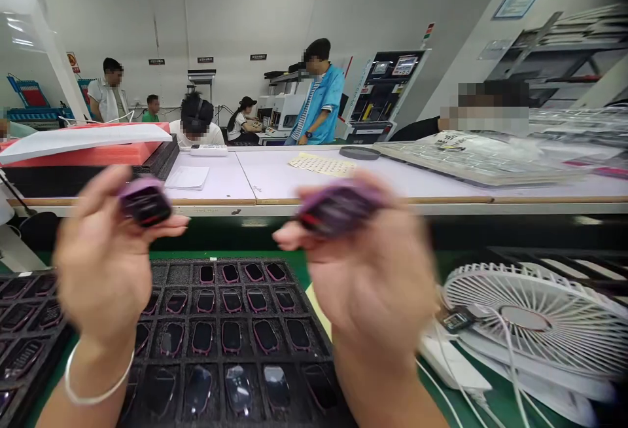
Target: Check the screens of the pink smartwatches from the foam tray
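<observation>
My left hand (105,258) is closed on a purple-framed smartwatch case (146,202), its dark inner side facing me. A similar purple watch case (338,209) is gripped between the thumb and fingers of my right hand (367,264), blurred by motion. Both hands are raised above a black foam tray (220,369), whose compartments hold several purple-edged watch cases with dark screens. One compartment (180,274) in its back row holds nothing. At the left, partly behind my wrist, a second foam tray (29,323) holds more dark pieces.
A white fan (524,317) lies at the right beside a white power strip (456,362) and cables. Beyond is a raised white shelf (269,182) with a yellow sticker sheet (321,164), clear trays (471,160) and red foam (98,146). Several people are in the background.
</observation>
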Demonstrator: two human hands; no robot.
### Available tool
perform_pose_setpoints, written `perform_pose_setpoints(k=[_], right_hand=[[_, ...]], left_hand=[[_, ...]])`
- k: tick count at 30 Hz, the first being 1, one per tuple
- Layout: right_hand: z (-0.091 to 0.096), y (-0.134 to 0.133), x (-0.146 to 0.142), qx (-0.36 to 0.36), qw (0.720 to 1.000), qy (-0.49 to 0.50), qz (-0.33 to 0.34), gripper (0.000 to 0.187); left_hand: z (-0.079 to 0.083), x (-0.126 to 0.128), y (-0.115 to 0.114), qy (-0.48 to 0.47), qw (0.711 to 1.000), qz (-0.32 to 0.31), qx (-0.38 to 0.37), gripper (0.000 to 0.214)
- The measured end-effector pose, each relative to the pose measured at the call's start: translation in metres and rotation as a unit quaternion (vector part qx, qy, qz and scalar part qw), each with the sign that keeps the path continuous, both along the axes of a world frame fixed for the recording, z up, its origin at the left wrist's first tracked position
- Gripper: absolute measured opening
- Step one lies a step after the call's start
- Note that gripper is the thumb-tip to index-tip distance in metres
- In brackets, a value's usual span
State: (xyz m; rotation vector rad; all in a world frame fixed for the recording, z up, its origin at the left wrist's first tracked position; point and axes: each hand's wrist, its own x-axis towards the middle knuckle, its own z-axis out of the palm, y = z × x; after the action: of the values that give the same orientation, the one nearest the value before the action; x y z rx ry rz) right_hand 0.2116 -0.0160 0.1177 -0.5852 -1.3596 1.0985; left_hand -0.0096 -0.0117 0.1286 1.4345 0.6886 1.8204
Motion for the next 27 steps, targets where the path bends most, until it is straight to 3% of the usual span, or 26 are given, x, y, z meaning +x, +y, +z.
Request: perform_pose_setpoints(k=[3, 7, 12, 27], right_hand=[[-0.004, 0.028, -0.013, -0.058, 0.990, 0.086, 0.096, 0.034], [-0.032, 0.055, -0.027, -0.143, 0.973, 0.087, 0.160, 0.037], [-0.055, 0.062, -0.037, -0.174, 0.972, 0.053, 0.150, 0.036], [-0.070, 0.065, -0.055, -0.188, 0.969, 0.039, 0.152, 0.039]], left_hand=[[-0.004, 0.007, 0.025, -0.025, 0.990, -0.091, -0.104, 0.034], [-0.024, 0.005, 0.043, 0.001, 0.971, -0.131, -0.199, 0.044], [-0.039, -0.008, 0.032, 0.006, 0.963, -0.134, -0.234, 0.045], [-0.063, -0.015, 0.025, -0.010, 0.956, -0.101, -0.275, 0.048]])
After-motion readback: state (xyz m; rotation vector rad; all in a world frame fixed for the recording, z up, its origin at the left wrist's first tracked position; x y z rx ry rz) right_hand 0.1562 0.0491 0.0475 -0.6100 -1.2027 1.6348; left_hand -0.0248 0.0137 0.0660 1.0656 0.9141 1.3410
